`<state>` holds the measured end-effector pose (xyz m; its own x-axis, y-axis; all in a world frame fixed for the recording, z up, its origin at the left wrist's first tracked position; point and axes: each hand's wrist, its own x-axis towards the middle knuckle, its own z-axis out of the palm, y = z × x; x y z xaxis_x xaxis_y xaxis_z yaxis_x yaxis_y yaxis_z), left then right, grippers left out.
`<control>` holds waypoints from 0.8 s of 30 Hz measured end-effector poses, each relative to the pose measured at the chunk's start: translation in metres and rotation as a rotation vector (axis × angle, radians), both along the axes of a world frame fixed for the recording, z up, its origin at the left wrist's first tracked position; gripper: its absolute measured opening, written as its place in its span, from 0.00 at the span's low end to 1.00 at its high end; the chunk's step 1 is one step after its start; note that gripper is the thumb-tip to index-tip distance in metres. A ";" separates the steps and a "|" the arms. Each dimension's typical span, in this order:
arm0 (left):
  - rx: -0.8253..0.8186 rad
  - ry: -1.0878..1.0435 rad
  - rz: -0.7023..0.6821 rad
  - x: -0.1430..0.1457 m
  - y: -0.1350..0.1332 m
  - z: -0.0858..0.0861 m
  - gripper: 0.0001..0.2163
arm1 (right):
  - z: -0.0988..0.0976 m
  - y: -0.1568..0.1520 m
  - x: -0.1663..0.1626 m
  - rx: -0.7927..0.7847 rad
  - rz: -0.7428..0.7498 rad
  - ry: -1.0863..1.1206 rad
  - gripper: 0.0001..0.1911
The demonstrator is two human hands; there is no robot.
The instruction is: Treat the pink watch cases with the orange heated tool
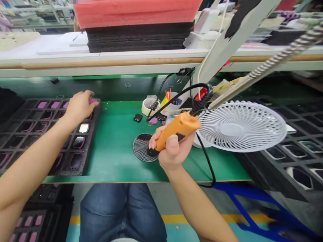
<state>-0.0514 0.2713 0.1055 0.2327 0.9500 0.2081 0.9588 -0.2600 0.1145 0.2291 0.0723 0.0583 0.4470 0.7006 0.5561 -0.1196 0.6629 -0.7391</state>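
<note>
My right hand [174,148] is wrapped round an orange electric screwdriver [178,129], whose black tip end points down and left over a round dark mesh disc [143,148] on the green mat. A black cord and a coiled metal spring [262,70] run up from its rear end. My left hand [82,106] reaches to the far right corner of a black foam tray [87,159]. Its thumb and fingers close about a small purple piece [93,100]; whether that piece is lifted from its slot I cannot tell. Other slots hold purple-edged watch-like cases [76,160] and more purple pieces.
A white slatted basket [242,126] stands at the right, beside another foam tray [275,164] with watch-like cases. A tape roll [150,107], a cup [173,101] and a small black case [138,117] sit behind the disc. Red and black foam sheets [138,37] are stacked on the shelf.
</note>
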 end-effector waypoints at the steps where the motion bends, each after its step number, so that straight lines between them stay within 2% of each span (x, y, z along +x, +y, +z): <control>1: 0.024 -0.028 -0.110 0.001 -0.025 -0.003 0.19 | -0.001 0.000 -0.001 -0.001 -0.003 0.008 0.17; 3: 0.011 -0.111 -0.371 0.009 -0.087 -0.018 0.13 | -0.002 -0.001 -0.003 -0.011 -0.008 0.019 0.20; 5: -0.054 -0.175 -0.571 0.023 -0.152 -0.043 0.11 | -0.002 -0.001 -0.004 -0.027 -0.014 0.021 0.21; 7: -0.039 -0.209 -0.651 0.039 -0.206 -0.070 0.09 | -0.002 -0.001 -0.004 -0.044 -0.017 0.016 0.23; 9: 0.004 -0.260 -0.648 0.053 -0.240 -0.092 0.07 | -0.002 -0.002 -0.005 -0.059 -0.015 0.014 0.24; 12: 0.039 -0.381 -0.587 0.065 -0.258 -0.107 0.08 | -0.002 -0.003 -0.006 -0.082 -0.010 0.015 0.23; 19: -0.089 -0.545 -0.554 0.064 -0.255 -0.103 0.08 | 0.002 -0.007 -0.009 -0.094 -0.008 0.018 0.20; 24: -0.045 -0.544 -0.569 0.067 -0.257 -0.105 0.09 | 0.001 -0.007 -0.013 -0.073 -0.032 -0.023 0.18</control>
<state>0.0156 0.0147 0.0010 0.5620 0.7257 0.3968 0.4860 -0.6779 0.5515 0.2165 0.0653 0.0594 0.4575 0.7253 0.5144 -0.0811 0.6102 -0.7881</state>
